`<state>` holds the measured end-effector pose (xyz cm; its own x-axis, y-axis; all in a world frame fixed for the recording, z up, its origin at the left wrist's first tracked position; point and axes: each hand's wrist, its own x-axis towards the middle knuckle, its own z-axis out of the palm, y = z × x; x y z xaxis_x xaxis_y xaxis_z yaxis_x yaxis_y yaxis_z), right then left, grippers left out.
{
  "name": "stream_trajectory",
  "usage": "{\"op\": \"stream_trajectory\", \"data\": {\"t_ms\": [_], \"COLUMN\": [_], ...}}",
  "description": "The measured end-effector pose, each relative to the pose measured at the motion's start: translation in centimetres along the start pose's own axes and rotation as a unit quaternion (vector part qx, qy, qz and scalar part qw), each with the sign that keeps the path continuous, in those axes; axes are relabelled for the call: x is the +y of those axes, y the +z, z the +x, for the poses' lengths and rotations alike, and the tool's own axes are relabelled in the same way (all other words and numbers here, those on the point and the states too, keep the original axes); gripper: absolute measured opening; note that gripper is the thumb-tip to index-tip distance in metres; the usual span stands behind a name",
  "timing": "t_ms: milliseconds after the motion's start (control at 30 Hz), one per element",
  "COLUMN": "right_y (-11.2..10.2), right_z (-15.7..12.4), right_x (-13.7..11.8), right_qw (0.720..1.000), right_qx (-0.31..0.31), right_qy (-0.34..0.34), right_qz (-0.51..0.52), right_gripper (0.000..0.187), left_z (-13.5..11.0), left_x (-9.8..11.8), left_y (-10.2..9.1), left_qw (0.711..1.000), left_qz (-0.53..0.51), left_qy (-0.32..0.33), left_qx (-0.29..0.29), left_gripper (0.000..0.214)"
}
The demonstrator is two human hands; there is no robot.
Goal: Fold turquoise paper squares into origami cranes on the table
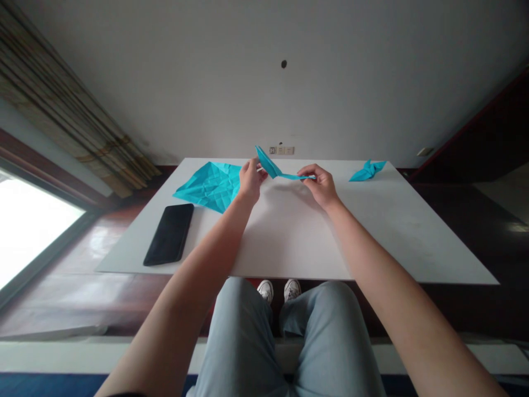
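Between my two hands, a little above the white table, is a folded piece of blue origami paper (269,165). My left hand (250,179) pinches its wider, upright part on the left. At the other side, my right hand (320,184) has its fingers closed on the thin point that sticks out to the right. A creased, unfolded blue sheet (210,184) lies behind and left of my left hand. Toward the back right rests a finished-looking folded blue paper figure (367,171), apart from both hands.
The white table (392,231) spans the space before my knees. A black phone (169,234) lies near its left front edge. Wall sockets (281,150) sit just above the table's far edge, and a curtain (82,110) hangs at the left.
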<state>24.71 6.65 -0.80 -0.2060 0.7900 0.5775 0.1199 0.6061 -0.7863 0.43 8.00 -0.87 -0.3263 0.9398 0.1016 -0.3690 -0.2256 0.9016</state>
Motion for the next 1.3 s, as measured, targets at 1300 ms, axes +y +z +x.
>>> {"op": "stream_trajectory", "data": {"t_ms": [1300], "right_y": [0.1], "right_z": [1.4], "right_x": [0.0], "right_qw": [0.964], "right_qx": [0.19], "right_qy": [0.11], "right_qz": [0.147], "right_gripper": [0.048], "left_z": [-4.8], "left_x": [1.7], "left_y": [2.8], "left_qw": [0.987], "left_qz": [0.079], "left_qy": [-0.057], "left_qx": [-0.126], "left_gripper": [0.029]}}
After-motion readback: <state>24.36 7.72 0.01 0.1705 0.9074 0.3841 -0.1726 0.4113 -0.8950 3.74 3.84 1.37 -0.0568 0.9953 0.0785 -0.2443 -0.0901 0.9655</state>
